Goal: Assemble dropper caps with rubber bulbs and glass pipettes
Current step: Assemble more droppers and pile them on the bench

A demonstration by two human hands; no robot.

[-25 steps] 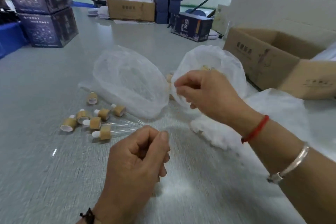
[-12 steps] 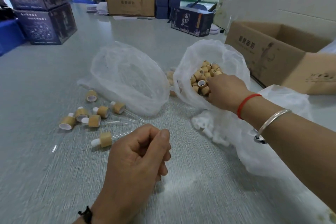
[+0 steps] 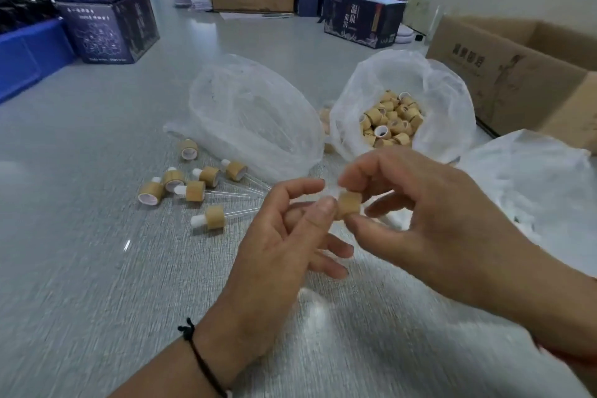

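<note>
A bamboo-coloured dropper cap [image 3: 349, 204] is held above the grey table [image 3: 80, 268], just right of the frame's centre. Its round axis lies roughly level, running from 9 to 3 o'clock; which end is the open one cannot be told, as fingers cover both. A blurred white shape sits just above it toward 11 o'clock, too smeared to name.

At 1 o'clock from the cap, an open plastic bag [image 3: 445, 97] holds a heap of loose caps [image 3: 391, 121], some showing white insides. At 11 o'clock a second clear bag [image 3: 252, 113] lies slumped; its contents cannot be made out. More white plastic [image 3: 529, 178] spreads at 3 o'clock, with an open cardboard carton [image 3: 504, 74] behind it at 2 o'clock.

At 9 o'clock from the cap, a cluster of finished droppers [image 3: 206, 186] lies flat on the table, their glass pipettes pointing toward 3 o'clock and white bulbs toward 9. One bare cap [image 3: 189, 149] rests apart from them, toward 12 o'clock.

The right hand [image 3: 436, 220] pinches the cap between thumb below and forefinger above, its other fingers loosely curled. The left hand [image 3: 284, 245] meets the cap's left end with its thumb tip and bent forefinger; the remaining fingers are half spread and hold nothing visible.
</note>
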